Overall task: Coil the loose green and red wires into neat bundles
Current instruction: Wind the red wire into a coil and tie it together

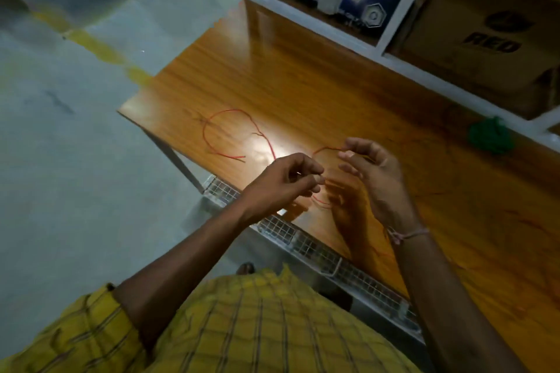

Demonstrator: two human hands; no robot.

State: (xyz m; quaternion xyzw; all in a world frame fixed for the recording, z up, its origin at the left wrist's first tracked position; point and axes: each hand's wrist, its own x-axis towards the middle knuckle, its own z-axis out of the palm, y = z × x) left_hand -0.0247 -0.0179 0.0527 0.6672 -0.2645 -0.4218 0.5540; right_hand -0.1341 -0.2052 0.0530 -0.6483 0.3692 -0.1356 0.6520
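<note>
Head view: both hands are raised over the near edge of the wooden worktop (pixel 303 76), working the red wire (pixel 209 142). The left hand (pixel 281 182) has its fingers (pixel 318 180) pinched nearly closed on the wire, thumb against forefinger. The right hand (pixel 372 172) is half open, palm turned inward; its upper fingers (pixel 351 147) nip the wire where a short arc runs between the two hands, while the lower fingers are spread loose. Below the fingers a small red loop hangs close to the worktop. Beyond the left fingers, the rest of the red wire lies on the worktop in a wide open curve with its free end pointing back toward the hands. Well off past the right fingers, a green wire bundle (pixel 489 136) sits by the white shelf frame (pixel 394 39)
</note>
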